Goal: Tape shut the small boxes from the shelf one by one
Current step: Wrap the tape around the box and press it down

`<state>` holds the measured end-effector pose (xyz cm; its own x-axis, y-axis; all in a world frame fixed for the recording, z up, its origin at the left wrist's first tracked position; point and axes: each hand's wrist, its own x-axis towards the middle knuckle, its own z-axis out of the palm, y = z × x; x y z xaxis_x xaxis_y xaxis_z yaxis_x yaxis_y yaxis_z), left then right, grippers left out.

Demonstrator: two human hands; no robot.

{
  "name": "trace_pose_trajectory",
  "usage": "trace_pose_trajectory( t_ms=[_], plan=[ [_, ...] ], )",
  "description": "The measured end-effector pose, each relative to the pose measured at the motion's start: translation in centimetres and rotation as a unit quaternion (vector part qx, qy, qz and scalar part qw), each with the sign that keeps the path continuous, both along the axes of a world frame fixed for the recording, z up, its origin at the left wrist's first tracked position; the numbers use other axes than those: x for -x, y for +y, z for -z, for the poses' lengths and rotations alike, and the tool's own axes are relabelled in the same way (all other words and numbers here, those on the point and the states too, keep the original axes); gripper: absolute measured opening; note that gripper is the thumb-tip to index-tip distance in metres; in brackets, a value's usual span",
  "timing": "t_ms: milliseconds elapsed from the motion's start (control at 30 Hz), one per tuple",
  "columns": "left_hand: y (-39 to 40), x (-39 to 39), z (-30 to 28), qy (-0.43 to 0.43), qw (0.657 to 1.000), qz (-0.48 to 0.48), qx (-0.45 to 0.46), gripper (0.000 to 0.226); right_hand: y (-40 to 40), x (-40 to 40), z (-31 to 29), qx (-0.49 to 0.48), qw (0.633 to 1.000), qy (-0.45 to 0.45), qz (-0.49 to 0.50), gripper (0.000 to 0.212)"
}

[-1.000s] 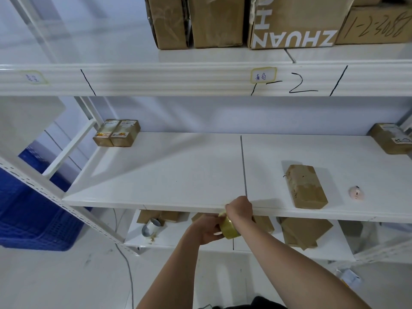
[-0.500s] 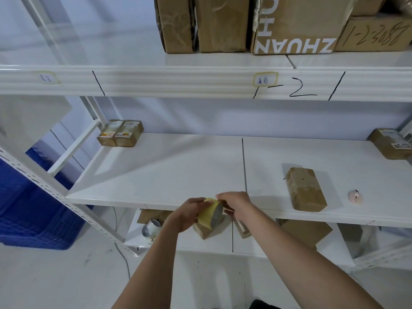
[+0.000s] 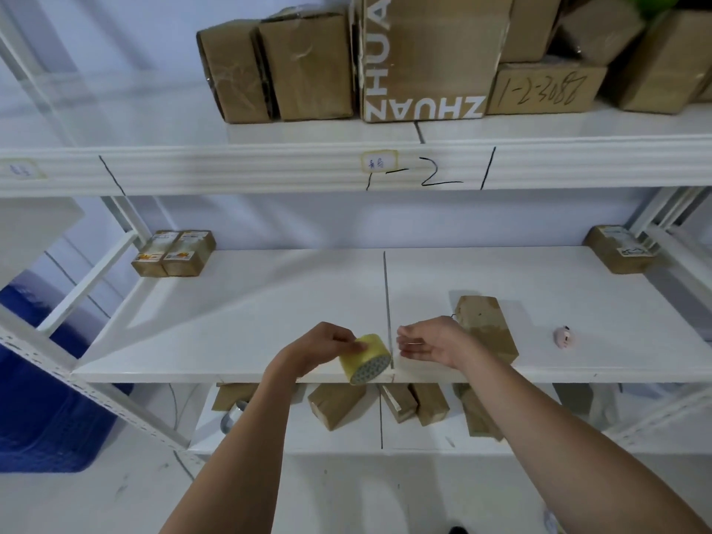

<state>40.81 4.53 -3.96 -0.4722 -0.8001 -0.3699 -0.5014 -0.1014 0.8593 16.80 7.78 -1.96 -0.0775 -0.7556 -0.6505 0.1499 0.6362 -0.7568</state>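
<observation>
Gripping the yellow tape roll (image 3: 364, 358) in my left hand (image 3: 319, 348), fingers curled over its top, I hold it above the front edge of the white middle shelf (image 3: 250, 325). Far left on that shelf, against the back, two small labelled boxes (image 3: 174, 253) sit side by side, touching. Just right of the roll, my right hand (image 3: 431, 343) hangs apart from it, fingers loosely bent toward the roll, thumb and forefinger near each other; whether a tape end lies pinched between them I cannot tell. Beside that hand, partly behind my wrist, a brown taped box (image 3: 486, 327) lies flat on the shelf. Further right rests a small pink object (image 3: 563, 336), and at the far right back corner another small labelled box (image 3: 616, 249). Below, more brown boxes (image 3: 339, 404) lie on the lower shelf.
</observation>
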Motion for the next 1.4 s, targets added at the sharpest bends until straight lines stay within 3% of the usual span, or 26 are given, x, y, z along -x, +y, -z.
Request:
trace_pose_trajectory(
  t_ms=[200, 367, 500, 567, 667, 767, 867, 933, 1100, 1400],
  plan=[
    [-1.2, 6.9, -1.4, -0.071, 0.996, 0.011, 0.043, 0.026, -0.3, 5.0, -1.4, 0.016, 0.993, 0.109, -0.039, 0.01],
    [-2.9, 12.5, -1.9, -0.127, 0.987, 0.008, 0.099, 0.026, -0.9, 9.6, -1.8, 0.049, 0.978, 0.2, 0.017, 0.003],
    [-3.8, 17.1, -1.8, -0.226, 0.96, -0.014, 0.164, 0.036, -1.3, 14.5, -2.4, 0.063, 0.965, 0.252, 0.043, 0.01],
    [-4.1, 18.8, -1.7, -0.229, 0.956, -0.037, 0.178, 0.041, -1.7, 16.5, -2.6, 0.071, 0.963, 0.255, 0.049, 0.011],
    [-4.0, 19.8, -1.6, -0.144, 0.978, -0.034, 0.148, 0.048, -2.2, 19.0, -2.5, 0.074, 0.969, 0.232, 0.044, 0.022],
    [-3.7, 19.5, -1.6, -0.099, 0.99, -0.008, 0.098, 0.035, -2.1, 20.6, -1.9, 0.063, 0.976, 0.203, 0.051, 0.024],
    [-4.2, 19.7, -1.3, -0.159, 0.982, 0.008, 0.1, 0.026, -2.2, 20.8, -0.7, 0.039, 0.978, 0.195, 0.058, 0.019],
    [-4.8, 20.3, -1.0, -0.198, 0.972, 0.007, 0.127, 0.032, -2.4, 20.4, 0.0, 0.026, 0.974, 0.215, 0.071, 0.013],
    [-6.7, 21.1, -0.2, -0.287, 0.94, 0.005, 0.183, 0.049, -3.2, 20.8, 0.5, 0.025, 0.965, 0.239, 0.101, 0.023],
    [-9.1, 22.0, 1.6, -0.259, 0.953, 0.061, 0.146, 0.051, -2.6, 22.6, 2.3, -0.04, 0.984, 0.139, 0.102, 0.018]
  ],
)
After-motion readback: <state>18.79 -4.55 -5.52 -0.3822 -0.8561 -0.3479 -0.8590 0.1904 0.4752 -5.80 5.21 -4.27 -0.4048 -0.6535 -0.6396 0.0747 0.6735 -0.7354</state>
